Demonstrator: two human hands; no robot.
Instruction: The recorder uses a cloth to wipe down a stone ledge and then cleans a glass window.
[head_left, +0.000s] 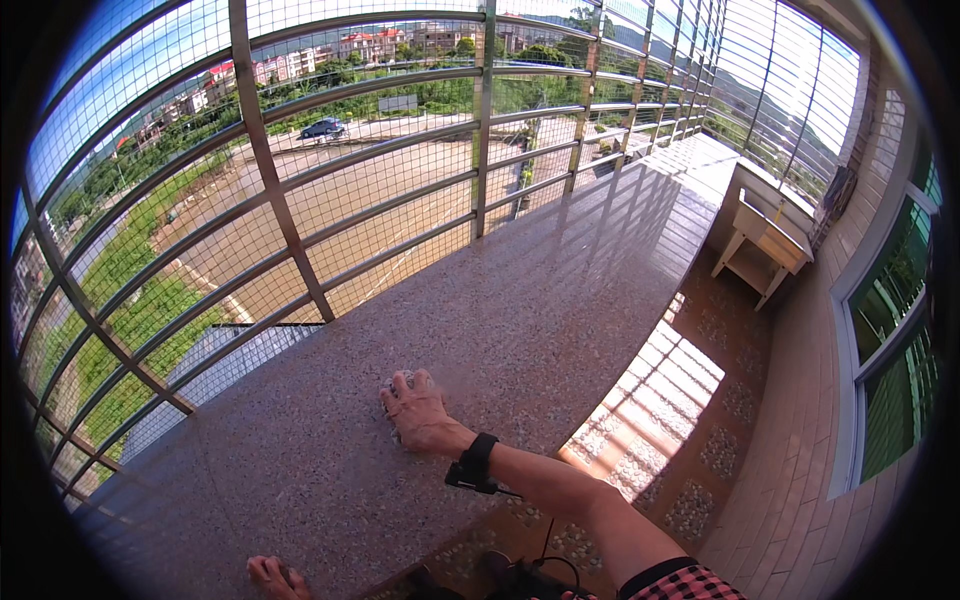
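Observation:
My right hand (417, 412) lies on a speckled granite ledge (517, 322), palm down with its fingers bent. Bits of a greyish cloth (409, 373) show past the fingertips and under the palm; the hand hides most of it. A black strap with a small device (475, 463) is around my right wrist. At the bottom edge of the view, my left hand (276, 577) rests on the near end of the ledge, holding nothing that I can see. Its fingers touch the stone, and the frame cuts off the arm.
Metal railings with wire mesh (484, 135) rise along the ledge's outer side. To the right, a drop leads to a pebble-and-tile floor (690, 442). A utility sink (772, 232) stands at the far end, near a tiled wall (795, 390) with a window (892, 337). A cable (550, 536) hangs by my body.

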